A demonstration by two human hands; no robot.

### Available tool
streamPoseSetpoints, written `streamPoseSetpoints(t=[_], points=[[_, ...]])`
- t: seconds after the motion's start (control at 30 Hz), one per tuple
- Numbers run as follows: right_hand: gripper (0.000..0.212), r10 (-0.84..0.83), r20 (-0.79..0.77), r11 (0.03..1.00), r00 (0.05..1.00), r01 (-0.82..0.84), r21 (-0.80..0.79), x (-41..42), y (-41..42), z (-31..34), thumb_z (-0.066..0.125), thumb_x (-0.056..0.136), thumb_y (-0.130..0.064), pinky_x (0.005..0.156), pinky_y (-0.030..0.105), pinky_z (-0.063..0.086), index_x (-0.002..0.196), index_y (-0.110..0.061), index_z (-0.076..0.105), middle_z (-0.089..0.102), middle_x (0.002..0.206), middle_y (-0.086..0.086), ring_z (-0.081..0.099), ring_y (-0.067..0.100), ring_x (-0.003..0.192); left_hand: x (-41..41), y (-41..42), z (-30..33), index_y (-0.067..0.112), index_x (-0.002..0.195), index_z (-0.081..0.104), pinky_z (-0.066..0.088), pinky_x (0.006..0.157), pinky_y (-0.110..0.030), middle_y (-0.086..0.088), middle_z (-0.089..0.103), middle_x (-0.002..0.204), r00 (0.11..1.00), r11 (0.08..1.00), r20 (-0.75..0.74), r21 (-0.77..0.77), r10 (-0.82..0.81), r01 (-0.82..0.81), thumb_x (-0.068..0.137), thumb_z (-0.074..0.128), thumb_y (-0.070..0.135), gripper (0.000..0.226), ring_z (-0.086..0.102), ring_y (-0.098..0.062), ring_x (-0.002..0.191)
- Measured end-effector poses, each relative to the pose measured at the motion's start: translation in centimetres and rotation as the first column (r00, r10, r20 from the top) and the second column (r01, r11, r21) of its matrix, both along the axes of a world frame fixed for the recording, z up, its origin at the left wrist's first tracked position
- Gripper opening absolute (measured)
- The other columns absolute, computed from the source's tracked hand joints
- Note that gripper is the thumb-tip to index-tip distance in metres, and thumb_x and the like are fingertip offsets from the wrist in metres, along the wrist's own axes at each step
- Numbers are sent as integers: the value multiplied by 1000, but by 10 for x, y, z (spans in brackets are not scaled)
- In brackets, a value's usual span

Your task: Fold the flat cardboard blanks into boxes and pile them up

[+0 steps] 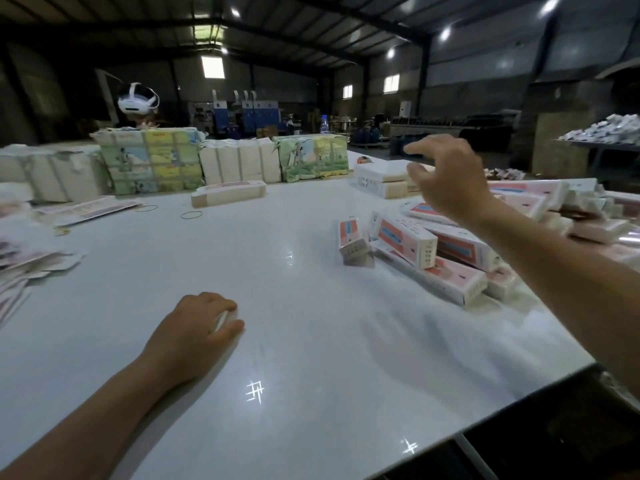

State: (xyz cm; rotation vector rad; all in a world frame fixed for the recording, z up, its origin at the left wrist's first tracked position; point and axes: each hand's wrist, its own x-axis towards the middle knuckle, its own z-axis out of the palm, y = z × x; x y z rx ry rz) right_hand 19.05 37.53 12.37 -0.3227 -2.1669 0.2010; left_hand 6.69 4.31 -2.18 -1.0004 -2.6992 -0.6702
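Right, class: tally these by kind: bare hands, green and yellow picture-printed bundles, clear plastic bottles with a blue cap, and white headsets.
Bare hands: 2
Green and yellow picture-printed paper bundles: 2
Clear plastic bottle with a blue cap: 1
White headset: 1
Total: 6

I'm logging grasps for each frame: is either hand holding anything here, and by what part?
The right hand holds nothing, raised with fingers spread above the folded boxes. The left hand rests curled on the table; whether it holds anything cannot be told.
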Motion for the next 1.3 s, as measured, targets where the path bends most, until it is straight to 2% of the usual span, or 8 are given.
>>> streamPoseSetpoints(t=[0.1,0.3,0.43,0.63,0.77,0.93,1.07,1.3], points=[[28,271,138,960,952,-278,29,-17,-76,-25,55,93,-22,101,38,39,118,-17,65,62,125,2,51,15,114,-1,-1,-1,19,117,63,38,98,-35,3,58,124,1000,1000,-5,2,-10,10,89,57,35,32,47,-19,117],[28,276,631,946,725,-323,-43,-51,-134,-120,41,96,-27,92,38,43,104,-16,65,60,115,3,51,24,113,2,0,-1,21,115,63,37,98,-32,5,57,125,1000,1000,16,23,-16,15,89,56,34,30,45,-17,117],[27,370,549,923,750,-363,-126,-55,-127,-141,44,95,-24,90,36,44,106,-15,67,63,112,-1,55,19,108,7,2,4,23,116,62,37,98,-32,6,56,124,999,1000,35,-18,-18,19,89,54,37,31,44,-16,119],[26,383,486,920,785,-371,-126,-56,-129,-142,51,94,-23,82,20,33,112,-19,70,64,120,-4,55,15,109,-14,-21,44,19,98,69,49,74,-25,6,66,99,918,994,395,112,-35,-11,88,58,31,19,62,-12,89],[27,369,504,926,781,-353,-132,-59,-127,-142,54,93,-21,88,23,33,116,-17,68,61,127,-2,54,18,116,-60,-81,79,23,92,66,46,72,-29,4,64,101,962,959,108,-161,251,-232,87,55,33,15,57,-17,87],[23,378,495,924,782,-350,-153,-66,-127,-145,59,89,-14,90,33,41,108,-13,72,65,119,5,58,25,108,-82,-183,83,17,70,51,33,57,-26,1,58,79,755,667,-93,-409,649,-623,80,51,48,32,53,-21,73],[25,363,515,930,777,-334,-151,-70,-126,-148,59,88,-16,93,41,44,110,-16,71,64,119,5,58,26,107,-75,-186,60,19,81,59,32,52,-24,5,53,71,735,540,-174,-573,655,-617,80,54,43,24,51,-18,70],[24,355,501,933,790,-333,-136,-67,-126,-148,61,87,-13,88,34,40,109,-14,72,65,117,5,58,26,107,-72,-167,56,13,113,60,46,71,-34,-6,59,112,734,459,-265,-636,625,-620,82,57,3,32,58,-27,103]])
